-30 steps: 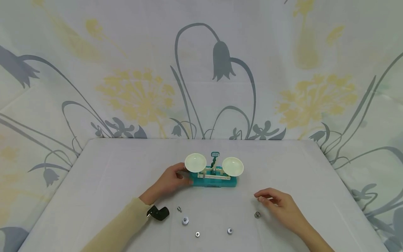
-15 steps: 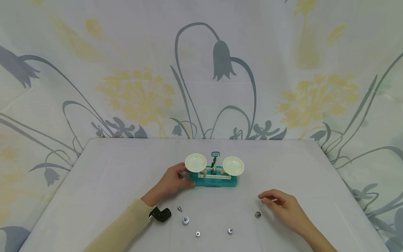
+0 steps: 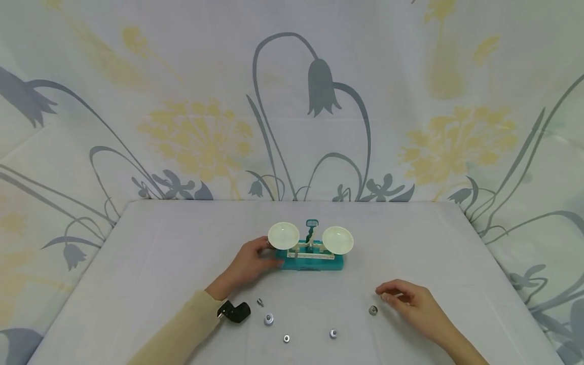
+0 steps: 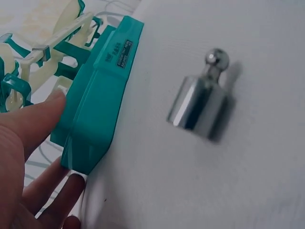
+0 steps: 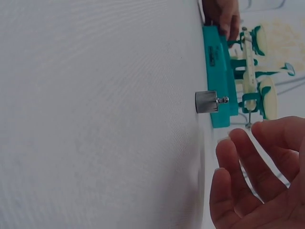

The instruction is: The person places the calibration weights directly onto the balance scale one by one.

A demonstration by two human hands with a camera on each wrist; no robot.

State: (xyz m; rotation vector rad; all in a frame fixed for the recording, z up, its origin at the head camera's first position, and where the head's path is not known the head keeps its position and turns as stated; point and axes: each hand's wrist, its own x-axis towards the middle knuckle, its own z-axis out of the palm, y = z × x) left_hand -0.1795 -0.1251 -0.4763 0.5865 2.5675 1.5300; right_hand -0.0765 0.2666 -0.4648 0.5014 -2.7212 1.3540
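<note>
A small balance scale (image 3: 311, 256) with a teal base and two cream pans stands mid-table. My left hand (image 3: 269, 254) grips the left end of its base; in the left wrist view the thumb (image 4: 35, 121) lies on the teal base (image 4: 102, 100), with a knobbed metal weight (image 4: 202, 107) beside it. My right hand (image 3: 388, 295) hovers with loosely curled fingers and holds nothing, just right of a small weight (image 3: 373, 310). The right wrist view shows its fingers (image 5: 248, 176) apart from that weight (image 5: 208, 101), with the scale (image 5: 221, 81) behind it.
Several small metal weights lie on the white tabletop (image 3: 159, 263) near the front: one (image 3: 259, 302), another (image 3: 268, 319), a flat one (image 3: 286, 338) and one more (image 3: 333, 333). A flower-printed cloth hangs behind the table.
My right hand has drifted a little to the right and toward me, away from the scale. The left hand and the scale stay put.
</note>
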